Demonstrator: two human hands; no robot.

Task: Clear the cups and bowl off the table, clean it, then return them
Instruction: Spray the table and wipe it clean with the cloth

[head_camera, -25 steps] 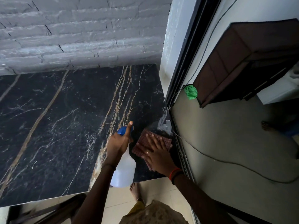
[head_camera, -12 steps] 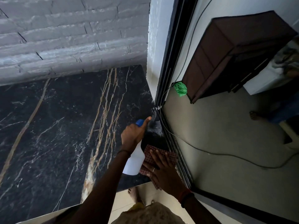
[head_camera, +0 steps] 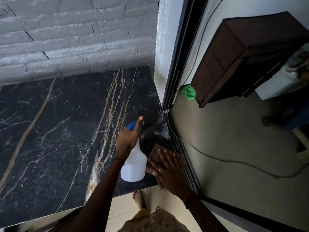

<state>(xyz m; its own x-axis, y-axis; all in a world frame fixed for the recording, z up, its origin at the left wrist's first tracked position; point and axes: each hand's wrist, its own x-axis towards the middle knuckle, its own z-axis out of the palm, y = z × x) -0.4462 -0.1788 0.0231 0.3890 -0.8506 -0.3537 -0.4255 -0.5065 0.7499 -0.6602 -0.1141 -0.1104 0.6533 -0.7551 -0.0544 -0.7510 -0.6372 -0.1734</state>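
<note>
The left arm reaches forward from the near edge, its left hand [head_camera: 127, 139] raised above the dark surface [head_camera: 50, 131] with the forefinger stretched out over a blue sprayer head. The right arm comes in from the near right, and the right hand [head_camera: 170, 169] lies low and flat by the surface's near right corner.

The surface is black marble with gold and white veins, set into a corner: a grey brick wall [head_camera: 66, 36] runs along its far side, and a white wall end with a dark frame stands at its right. No cups or bowl show on it. Right of the frame lie a pale floor, a trailing cable [head_camera: 234, 161], a green bag [head_camera: 189, 92] and a brown cabinet [head_camera: 247, 56].

The left hand is closed around the neck of a white spray bottle [head_camera: 133, 164]. The right hand is open, fingers spread, pressing a checked cloth [head_camera: 168, 151] onto the surface just right of the bottle.
</note>
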